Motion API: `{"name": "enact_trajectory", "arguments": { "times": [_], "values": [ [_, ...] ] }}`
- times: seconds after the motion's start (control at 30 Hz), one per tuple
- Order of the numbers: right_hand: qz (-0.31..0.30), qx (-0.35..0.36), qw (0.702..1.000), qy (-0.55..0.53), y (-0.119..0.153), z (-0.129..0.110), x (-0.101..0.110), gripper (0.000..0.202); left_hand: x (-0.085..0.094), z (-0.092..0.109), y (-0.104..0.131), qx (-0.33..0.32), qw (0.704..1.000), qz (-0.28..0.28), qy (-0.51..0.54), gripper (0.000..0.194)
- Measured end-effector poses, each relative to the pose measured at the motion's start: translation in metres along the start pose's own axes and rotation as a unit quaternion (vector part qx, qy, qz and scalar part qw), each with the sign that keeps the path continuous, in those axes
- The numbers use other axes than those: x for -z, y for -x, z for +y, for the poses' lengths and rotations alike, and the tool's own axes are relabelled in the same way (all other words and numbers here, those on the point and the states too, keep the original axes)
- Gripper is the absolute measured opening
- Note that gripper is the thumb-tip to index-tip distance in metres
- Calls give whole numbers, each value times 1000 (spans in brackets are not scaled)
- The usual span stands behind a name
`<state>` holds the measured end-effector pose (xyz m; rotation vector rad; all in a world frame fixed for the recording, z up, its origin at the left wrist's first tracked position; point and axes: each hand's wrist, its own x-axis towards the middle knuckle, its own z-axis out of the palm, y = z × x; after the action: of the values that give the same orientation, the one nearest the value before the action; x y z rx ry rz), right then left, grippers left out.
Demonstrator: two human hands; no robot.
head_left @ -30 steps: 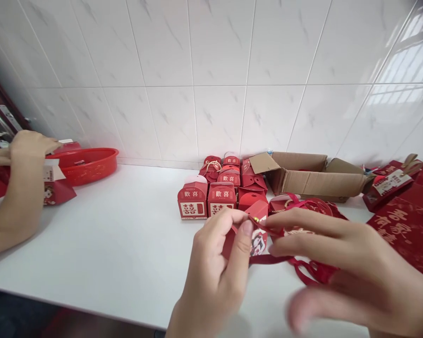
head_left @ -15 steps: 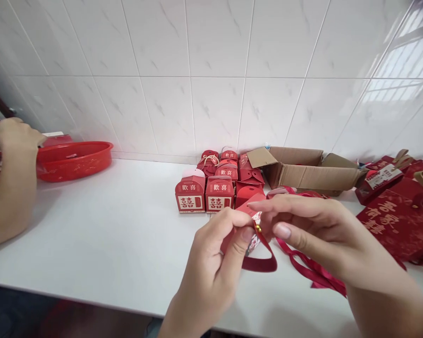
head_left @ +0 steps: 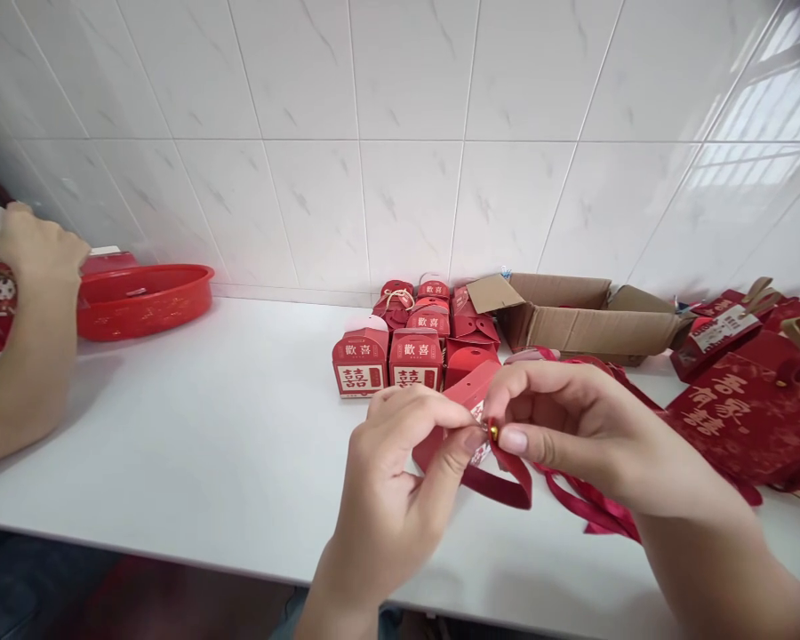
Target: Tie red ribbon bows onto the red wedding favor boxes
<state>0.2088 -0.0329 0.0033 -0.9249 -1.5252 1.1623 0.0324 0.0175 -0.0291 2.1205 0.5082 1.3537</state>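
Note:
A dark red strap [head_left: 507, 491] with a small gold fastener [head_left: 493, 431] hangs in a loop between my two hands. My left hand [head_left: 417, 476] pinches the strap's end between thumb and forefinger. From the other side, my right hand [head_left: 564, 422] has closed its thumb and fingertips at the gold fastener. Partly hidden behind my fingers, a red box [head_left: 470, 384] with a printed side stands on the white table [head_left: 227, 444]. Dark pink ribbons [head_left: 590, 507] lie under and beyond my right hand.
Several small red boxes [head_left: 416, 351] are grouped near the wall. Right of them sits an open cardboard box [head_left: 573, 331], then red gift bags [head_left: 726, 418]. At the left are a red oval basin [head_left: 147, 307] and another person's arm [head_left: 30, 356].
My right hand's fingers have come in from apart and closed at the fastener. The strap loop has shifted slightly right. At the left, the other person's hand has moved a little up and right.

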Motion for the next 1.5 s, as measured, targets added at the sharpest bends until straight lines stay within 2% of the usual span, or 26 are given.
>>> {"name": "enact_trajectory", "arguments": {
  "times": [0.17,0.37,0.5,0.57,0.67,0.8,0.87,0.93,1.07,1.13,1.23,1.33,1.5],
  "values": [
    [-52,-20,998,-37,-4,6,3,11,1,1,1,1,999,5,-46,11],
    [-33,-25,999,-11,-10,9,4,15,-2,-2,-3,4,995,23,-97,14],
    [-38,-34,999,1,-12,4,8,19,-4,-9,-8,58,997,8,-54,17],
    [-57,-37,998,5,-12,0,16,19,-5,-15,-10,109,994,19,-23,19],
    [-78,-39,995,48,-13,-5,40,17,-7,-26,-12,190,981,36,-36,30],
    [-107,-56,984,135,-13,-6,75,16,-14,-37,-11,253,966,-18,-46,54],
    [-141,-65,973,170,-15,-4,86,16,-18,-42,-10,258,966,-17,-20,56],
    [-157,-75,961,215,-17,-1,91,17,-23,-46,-11,259,966,8,20,53],
    [-82,-72,934,340,-22,5,91,16,-28,-53,-14,259,960,65,82,52],
    [-94,-68,924,363,-26,8,91,13,-27,-56,-15,249,961,78,86,52],
    [-137,-61,922,357,-30,14,89,11,-26,-62,-15,219,971,90,42,41],
    [-117,-58,924,358,-31,19,86,10,-24,-68,-13,209,972,101,-35,28],
    [-119,-79,922,360,-33,24,81,11,-23,-68,-11,190,968,91,-138,22]
  ]
}}
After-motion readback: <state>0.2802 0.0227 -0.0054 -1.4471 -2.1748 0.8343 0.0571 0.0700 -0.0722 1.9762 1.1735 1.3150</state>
